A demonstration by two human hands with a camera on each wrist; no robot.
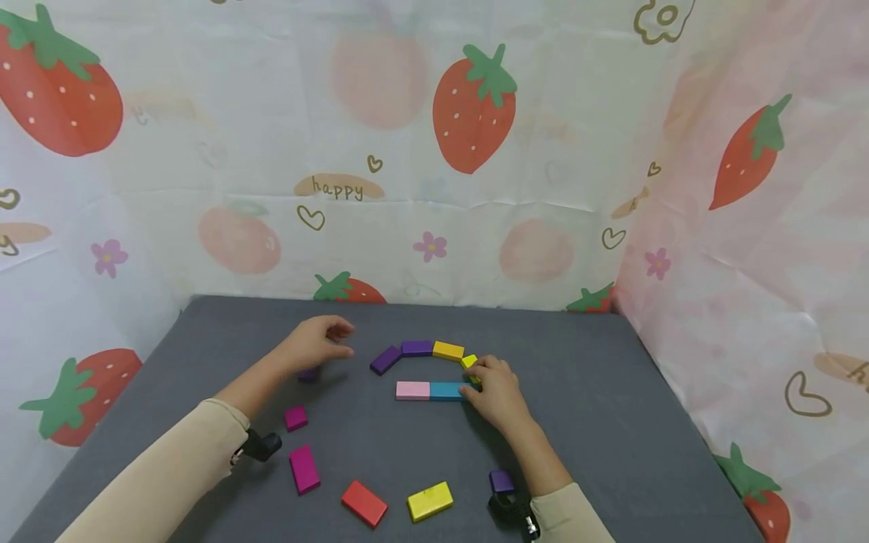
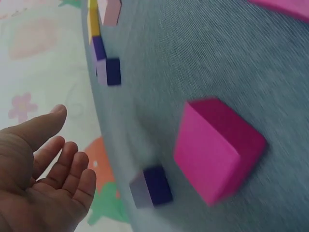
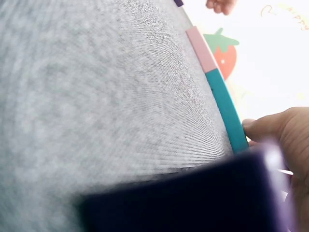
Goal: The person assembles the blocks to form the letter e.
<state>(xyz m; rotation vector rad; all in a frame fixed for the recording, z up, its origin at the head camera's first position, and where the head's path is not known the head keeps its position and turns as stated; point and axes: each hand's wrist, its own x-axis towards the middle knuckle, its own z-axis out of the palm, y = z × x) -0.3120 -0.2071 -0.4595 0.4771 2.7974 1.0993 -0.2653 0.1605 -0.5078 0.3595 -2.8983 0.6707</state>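
"Holding anything, that left hand [image 1: 315, 343]?"
"Nothing; its fingers curve loosely."
"The right hand [image 1: 498, 394]?"
"Blue block [image 1: 445, 391] beside its thumb, small yellow block [image 1: 468, 361] by its fingertips; whether it grips either, I cannot tell."

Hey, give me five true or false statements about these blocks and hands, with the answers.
1. The left hand holds nothing. True.
2. The pale pink block and the blue block touch end to end. True.
3. The far curve of blocks has only purple ones. False: that far curve of blocks also has yellow blocks.
4. The red block lies apart from the near yellow block. True.
5. The right hand is nearer the pale pink block than the blue block. False: the right hand is nearer the blue block.
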